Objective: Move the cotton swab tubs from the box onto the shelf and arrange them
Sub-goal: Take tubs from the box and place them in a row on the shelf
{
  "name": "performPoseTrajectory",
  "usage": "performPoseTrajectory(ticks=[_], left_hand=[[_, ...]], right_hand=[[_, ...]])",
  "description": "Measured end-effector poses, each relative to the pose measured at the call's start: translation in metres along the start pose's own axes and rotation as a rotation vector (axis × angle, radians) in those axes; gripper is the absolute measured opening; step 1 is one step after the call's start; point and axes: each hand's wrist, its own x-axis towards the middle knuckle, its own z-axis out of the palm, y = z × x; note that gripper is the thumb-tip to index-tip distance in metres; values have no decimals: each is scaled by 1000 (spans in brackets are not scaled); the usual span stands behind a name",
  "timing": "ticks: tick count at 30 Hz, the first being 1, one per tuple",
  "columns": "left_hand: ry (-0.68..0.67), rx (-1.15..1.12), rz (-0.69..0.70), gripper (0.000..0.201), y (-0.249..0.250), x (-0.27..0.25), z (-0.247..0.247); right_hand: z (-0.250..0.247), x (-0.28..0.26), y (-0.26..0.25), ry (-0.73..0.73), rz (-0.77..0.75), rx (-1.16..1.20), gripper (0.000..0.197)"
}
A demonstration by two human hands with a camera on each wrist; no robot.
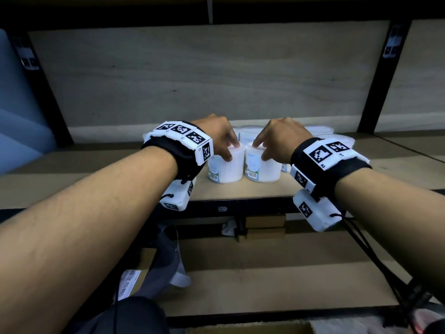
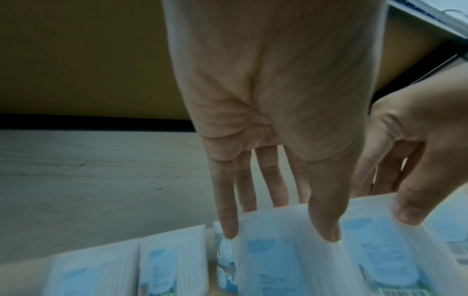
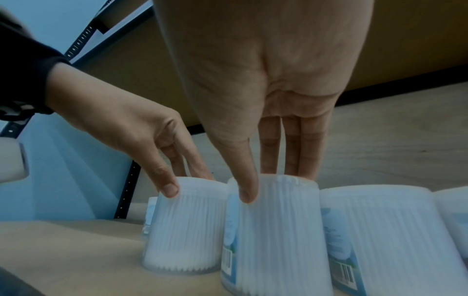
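Two white cotton swab tubs stand side by side near the front edge of the wooden shelf [image 1: 96,179]. My left hand [image 1: 231,150] grips the top of the left tub [image 1: 226,169], thumb on its front and fingers behind. My right hand [image 1: 261,150] holds the right tub [image 1: 263,169] the same way. The left wrist view shows my left hand [image 2: 286,216] over its tub [image 2: 278,260]. In the right wrist view my right hand [image 3: 271,180] pinches the lid rim of its tub [image 3: 273,230], which touches the left tub [image 3: 182,226].
More tubs stand behind [image 1: 250,133] and to the right [image 1: 342,141]. Black shelf posts [image 1: 375,92] flank a wooden back panel. A lower shelf [image 1: 265,273] lies below, with a labelled cardboard box [image 1: 130,283] at lower left. Another box edge [image 1: 252,330] shows at the bottom.
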Motion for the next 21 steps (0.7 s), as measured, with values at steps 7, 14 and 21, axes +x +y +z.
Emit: performPoseTrajectory(ticks=[7,14,21], left_hand=[[-3,-11,-2,46,-6,12,3],[-9,-27,-5,47,-9,23,5],[0,-23,1,45,-16,34,8]], right_hand=[[5,12,3,-3,9,6,42],[10,22,5,-8,14,15,44],[14,33,5,-12,18,10,44]])
